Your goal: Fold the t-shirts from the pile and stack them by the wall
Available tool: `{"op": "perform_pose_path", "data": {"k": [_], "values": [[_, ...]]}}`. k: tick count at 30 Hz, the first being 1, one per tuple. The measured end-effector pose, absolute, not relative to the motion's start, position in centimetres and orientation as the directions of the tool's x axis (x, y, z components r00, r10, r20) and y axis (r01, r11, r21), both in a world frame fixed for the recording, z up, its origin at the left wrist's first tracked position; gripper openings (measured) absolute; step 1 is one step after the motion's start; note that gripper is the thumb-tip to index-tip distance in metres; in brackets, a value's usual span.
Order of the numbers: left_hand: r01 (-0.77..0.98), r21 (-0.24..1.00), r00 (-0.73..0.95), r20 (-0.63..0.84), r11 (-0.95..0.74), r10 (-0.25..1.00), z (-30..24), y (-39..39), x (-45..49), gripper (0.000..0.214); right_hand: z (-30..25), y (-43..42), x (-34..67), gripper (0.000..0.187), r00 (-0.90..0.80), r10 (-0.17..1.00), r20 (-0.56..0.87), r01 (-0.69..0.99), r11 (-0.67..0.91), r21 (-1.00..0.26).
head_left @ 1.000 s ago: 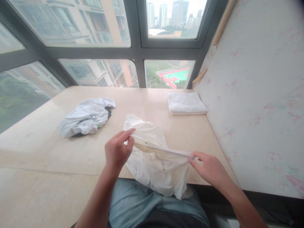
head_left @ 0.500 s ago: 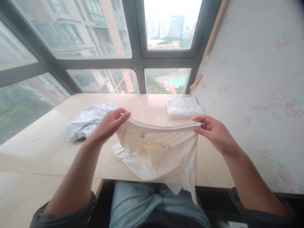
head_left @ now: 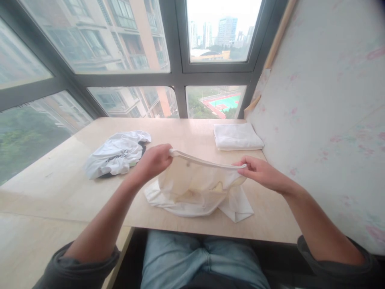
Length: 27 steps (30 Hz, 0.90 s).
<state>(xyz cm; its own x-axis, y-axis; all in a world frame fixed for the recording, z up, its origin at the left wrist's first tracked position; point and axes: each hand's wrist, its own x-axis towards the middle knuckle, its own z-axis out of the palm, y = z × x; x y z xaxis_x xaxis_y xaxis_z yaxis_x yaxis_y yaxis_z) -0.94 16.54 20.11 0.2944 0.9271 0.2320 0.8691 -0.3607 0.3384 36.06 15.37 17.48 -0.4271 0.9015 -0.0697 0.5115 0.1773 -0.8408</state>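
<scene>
A thin white T-shirt (head_left: 195, 188) with a yellowish print and small dark lettering hangs between my two hands. My left hand (head_left: 159, 159) is closed round one end of its hemmed edge. At the other end, my right hand (head_left: 255, 170) pinches the same edge between thumb and fingers. The held edge is lifted above the table and sags slightly. Below it, the lower part of the shirt lies in folds on the tabletop, one corner spread toward the right.
A crumpled white garment with dark lettering (head_left: 117, 154) lies on the left of the pale wooden table (head_left: 186, 130). Near the wall, a folded white cloth (head_left: 237, 136) rests at the back right. Windows (head_left: 177, 76) rise behind the table, and a flower-patterned wall (head_left: 325, 120) bounds the right side.
The T-shirt's hanging corner, which drooped over the table's front edge, now lies on the tabletop. My hands have drawn slightly closer together, still holding the edge, and the right one is lower.
</scene>
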Motion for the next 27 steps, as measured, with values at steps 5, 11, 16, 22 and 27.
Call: {"op": "perform_pose_path", "data": {"k": [5, 11, 16, 22, 27], "values": [[0.910, 0.253, 0.242, 0.320, -0.329, 0.916, 13.4, 16.7, 0.8, 0.019, 14.1, 13.8, 35.1, 0.024, -0.503, 0.845, -0.179, 0.459, 0.086, -0.884], [0.973, 0.169, 0.075, 0.420, -0.160, 0.904, 7.9, 14.5, 3.9, 0.040, 11.1, 12.4, 34.8, 0.034, -0.446, 0.880, -0.167, 0.483, 0.079, -0.872], [0.974, 0.099, 0.152, 0.376, -0.202, 0.914, 6.4, 13.1, 4.3, 0.019, 9.5, 11.8, 34.7, 0.024, -0.431, 0.880, -0.200, 0.584, 0.103, -0.805], [0.947, 0.182, 0.245, 0.135, -0.267, 0.960, 6.3, 14.4, 3.4, 0.020, 8.0, 11.5, 35.1, 0.028, -0.451, 0.836, -0.314, 0.616, 0.037, -0.787], [0.936, 0.260, 0.221, 0.094, -0.238, 0.971, 6.0, 14.9, 2.5, 0.025, 7.9, 11.1, 36.0, 0.029, -0.636, 0.725, -0.263, 0.493, 0.120, -0.862]]}}
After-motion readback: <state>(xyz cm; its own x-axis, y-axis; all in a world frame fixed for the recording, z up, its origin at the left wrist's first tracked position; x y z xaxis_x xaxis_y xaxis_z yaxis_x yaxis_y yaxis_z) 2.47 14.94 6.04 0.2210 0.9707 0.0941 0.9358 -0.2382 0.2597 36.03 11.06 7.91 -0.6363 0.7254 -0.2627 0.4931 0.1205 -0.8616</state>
